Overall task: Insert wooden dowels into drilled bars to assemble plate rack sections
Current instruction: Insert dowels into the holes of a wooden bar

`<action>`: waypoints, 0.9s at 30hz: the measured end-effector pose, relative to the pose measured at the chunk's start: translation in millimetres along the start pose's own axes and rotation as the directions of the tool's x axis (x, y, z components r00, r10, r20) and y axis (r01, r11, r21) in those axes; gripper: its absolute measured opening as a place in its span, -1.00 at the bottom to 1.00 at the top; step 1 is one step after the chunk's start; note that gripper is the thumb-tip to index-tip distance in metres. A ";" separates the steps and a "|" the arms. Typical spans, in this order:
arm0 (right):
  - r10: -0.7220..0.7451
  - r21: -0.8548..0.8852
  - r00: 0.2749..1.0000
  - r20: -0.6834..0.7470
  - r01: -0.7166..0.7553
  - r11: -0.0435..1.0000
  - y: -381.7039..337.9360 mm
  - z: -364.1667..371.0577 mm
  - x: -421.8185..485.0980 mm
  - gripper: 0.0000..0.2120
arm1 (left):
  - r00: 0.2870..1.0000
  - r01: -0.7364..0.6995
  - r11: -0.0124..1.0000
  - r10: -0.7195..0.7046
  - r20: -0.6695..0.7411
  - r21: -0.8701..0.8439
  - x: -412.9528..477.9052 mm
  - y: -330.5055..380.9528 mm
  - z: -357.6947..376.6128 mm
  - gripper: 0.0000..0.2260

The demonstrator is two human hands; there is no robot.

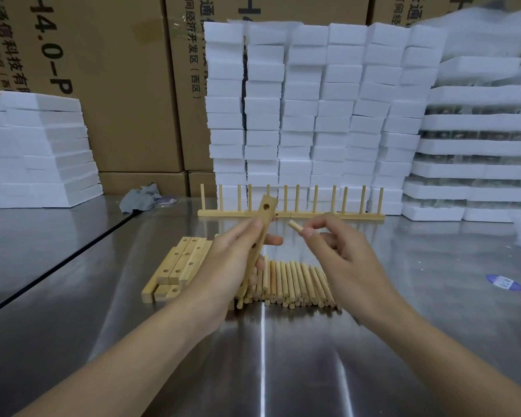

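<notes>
The left hand (pixel 232 263) grips a drilled bar (pixel 265 210) around its middle, thumb across the front, and holds it above the table (pixel 283 371). The bar is tilted, with its upper end leaning away and to the right, and round holes show along its face. Just to the right, the right hand (pixel 346 257) pinches a single dowel (pixel 295 227) between thumb and forefinger. The dowel's free end points toward the bar's upper part, near it but not touching. Below the hands, a pile of loose dowels (pixel 295 281) lies side by side on the steel surface. A stack of drilled bars (pixel 178 266) sits just left of the pile, partly hidden by the left wrist. Farther back stands an assembled rack section (pixel 292 213) — a long base lying flat with a row of upright dowels. Behind it rise stacks of white foam blocks (pixel 313 100), with more foam at the far left and right, and large cardboard boxes (pixel 118 85) behind those. A crumpled grey cloth (pixel 142 198) lies at the table's back left, and a blue sticker (pixel 504 282) lies on the right.
</notes>
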State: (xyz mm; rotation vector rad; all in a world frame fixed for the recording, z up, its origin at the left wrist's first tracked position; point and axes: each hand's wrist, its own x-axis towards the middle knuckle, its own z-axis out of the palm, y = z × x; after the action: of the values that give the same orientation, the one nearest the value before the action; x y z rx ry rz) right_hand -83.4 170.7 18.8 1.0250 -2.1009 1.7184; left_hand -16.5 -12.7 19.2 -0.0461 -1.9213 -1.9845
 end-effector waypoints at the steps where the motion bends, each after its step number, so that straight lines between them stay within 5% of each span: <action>1: -0.012 0.009 1.000 -0.013 0.012 1.000 -1.9 -0.4 -0.8 -0.85 | 1.000 -0.009 1.000 0.008 0.011 0.014 -0.6 -1.0 1.2 -0.76; 10: -0.149 -0.161 0.988 -0.039 0.141 0.977 -8.2 -1.2 -2.2 -0.85 | 0.986 -0.112 0.993 0.107 0.126 0.038 -6.0 -4.7 7.1 -0.63; 17: -0.295 -0.576 0.955 -0.024 0.228 0.785 -6.9 -5.2 -2.0 -0.67 | 0.974 -0.223 0.961 0.212 0.082 0.161 -7.3 -7.9 5.8 -0.65; 20: -0.336 -0.607 0.942 -0.007 0.263 0.750 -7.4 -6.4 -3.1 -0.67 | 0.960 -0.278 0.936 0.268 0.075 0.215 -8.9 -10.7 5.6 -0.64; 23: -0.211 -0.450 0.977 -0.026 0.177 0.875 -3.5 -1.0 -3.4 -0.73 | 0.954 -0.301 0.913 0.292 0.076 0.276 -10.0 -11.8 4.6 -0.61; 25: 0.142 -0.039 0.990 0.007 -0.141 0.989 -0.8 -0.5 -2.3 -0.67 | 0.949 -0.316 0.891 0.305 0.085 0.328 -10.6 -11.5 3.6 -0.62; 27: 0.420 0.367 0.873 0.249 -0.487 0.793 -8.8 -5.5 1.1 -0.64 | 0.948 -0.318 0.888 0.300 0.104 0.332 -10.4 -11.7 3.1 -0.63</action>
State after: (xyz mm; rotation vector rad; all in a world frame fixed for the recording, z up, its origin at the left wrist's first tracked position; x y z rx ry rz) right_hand -79.9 174.8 27.8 0.8039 -2.2639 2.4910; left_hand -11.0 -7.2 5.3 -0.2926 -2.1142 -1.4352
